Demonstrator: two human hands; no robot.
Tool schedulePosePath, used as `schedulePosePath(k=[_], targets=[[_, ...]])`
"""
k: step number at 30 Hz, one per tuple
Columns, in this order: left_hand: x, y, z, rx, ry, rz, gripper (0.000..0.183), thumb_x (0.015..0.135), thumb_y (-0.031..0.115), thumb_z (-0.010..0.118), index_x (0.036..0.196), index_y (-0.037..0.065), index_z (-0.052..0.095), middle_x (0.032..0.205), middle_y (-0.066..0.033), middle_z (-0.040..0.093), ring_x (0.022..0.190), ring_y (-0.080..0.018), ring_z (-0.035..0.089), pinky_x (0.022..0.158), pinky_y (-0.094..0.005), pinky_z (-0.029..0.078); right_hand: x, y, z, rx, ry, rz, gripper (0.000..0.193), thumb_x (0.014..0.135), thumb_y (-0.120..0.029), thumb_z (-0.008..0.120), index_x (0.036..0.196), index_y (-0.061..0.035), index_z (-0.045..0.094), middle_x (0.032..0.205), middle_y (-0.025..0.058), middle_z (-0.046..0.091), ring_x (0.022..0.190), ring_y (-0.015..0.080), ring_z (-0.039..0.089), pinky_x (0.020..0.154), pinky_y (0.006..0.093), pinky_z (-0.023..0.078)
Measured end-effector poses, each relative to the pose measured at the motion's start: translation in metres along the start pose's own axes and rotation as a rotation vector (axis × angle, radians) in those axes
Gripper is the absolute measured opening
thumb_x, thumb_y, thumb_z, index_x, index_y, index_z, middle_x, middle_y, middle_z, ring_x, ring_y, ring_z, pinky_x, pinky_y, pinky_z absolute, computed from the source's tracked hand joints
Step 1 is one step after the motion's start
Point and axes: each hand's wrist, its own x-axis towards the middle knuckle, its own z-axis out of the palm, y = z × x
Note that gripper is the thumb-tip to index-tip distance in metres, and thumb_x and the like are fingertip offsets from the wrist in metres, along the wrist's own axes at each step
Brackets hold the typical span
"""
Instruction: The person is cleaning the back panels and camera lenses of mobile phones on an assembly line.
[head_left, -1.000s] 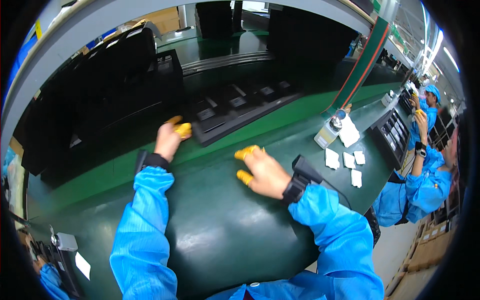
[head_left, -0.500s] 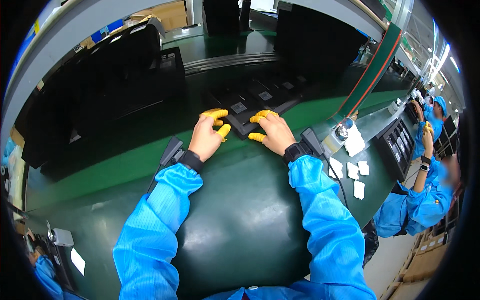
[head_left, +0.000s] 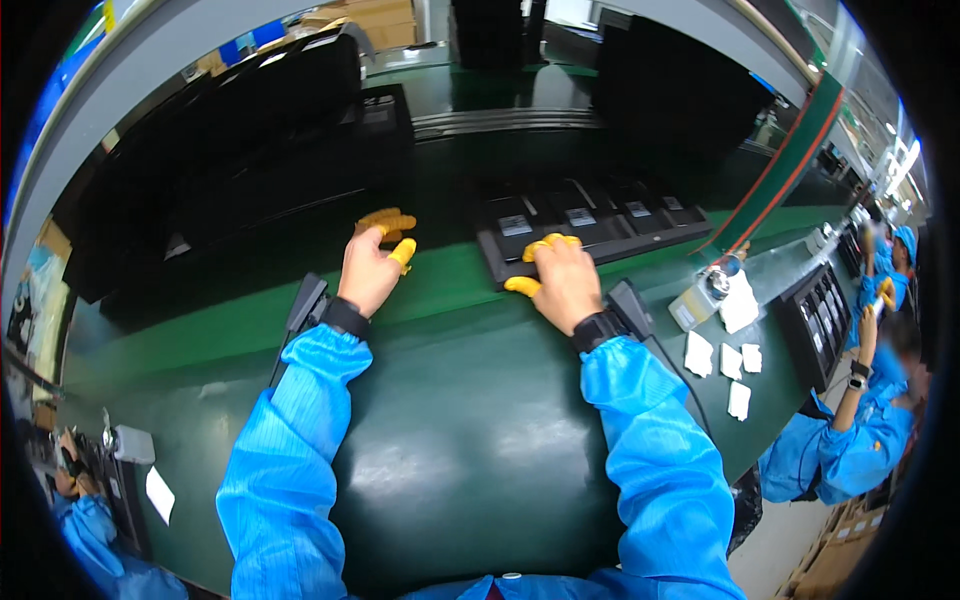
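Note:
Before me on the bench is a black tray [head_left: 655, 240] with several flat dark devices [head_left: 580, 217] in it, each bearing a pale label. My right hand [head_left: 565, 280], in yellow finger cots, grips the tray's near edge by its left corner, fingers over the rim and thumb in front. To the left, my left hand [head_left: 372, 265] hovers apart from the tray, thumb and fingers separated and nothing in them. It also wears yellow finger cots and is nearest to the large stack of black trays [head_left: 270, 190], whose details are lost in the dark.
A dispenser bottle [head_left: 697, 303] and folded white wipes [head_left: 699, 354] lie at right, near another filled black tray [head_left: 815, 325]. Co-workers in blue sit at right and far left. A green post with red edging [head_left: 780, 165] rises at right; another black stack [head_left: 680, 95] stands behind.
My left hand has come off the tray and moved left. The tray has swung round to lie more squarely along the bench, my right hand still at its edge. The view has shifted slightly.

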Motion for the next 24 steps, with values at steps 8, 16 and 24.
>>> schedulePosePath(k=[8,16,24], targets=[[0.06,-0.009,-0.058,0.93,0.445,0.244,0.06,0.071,-0.001,0.066,0.129,0.006,0.055,0.148,-0.0208,0.034,0.137,-0.0401,0.033,0.111,-0.0423,0.035,-0.011,0.012,-0.008,0.163,0.263,-0.03,0.038,0.073,-0.016,0.078,0.106,-0.0032,0.065,0.114,0.0181,0.056,0.106,0.039,0.052,0.096,0.0453,0.042],[0.114,-0.035,-0.099,1.18,0.242,0.238,0.068,0.074,0.008,0.076,0.136,0.008,0.05,0.142,-0.0151,0.043,0.129,-0.0368,0.044,0.109,-0.044,0.037,-0.009,0.006,-0.004,0.241,0.252,-0.081,0.032,0.075,-0.007,0.073,0.106,-0.0027,0.065,0.118,0.0189,0.056,0.11,0.0402,0.053,0.097,0.0464,0.043],[0.161,-0.066,-0.127,1.231,0.279,0.34,0.051,0.063,-0.002,0.079,0.111,0.007,0.063,0.116,-0.0144,0.055,0.108,-0.0364,0.054,0.084,-0.0463,0.05,-0.013,0.005,0.0,0.289,0.256,-0.015,0.029,0.077,-0.006,0.072,0.105,-0.0015,0.066,0.119,0.0194,0.056,0.111,0.0398,0.053,0.097,0.0453,0.043]])
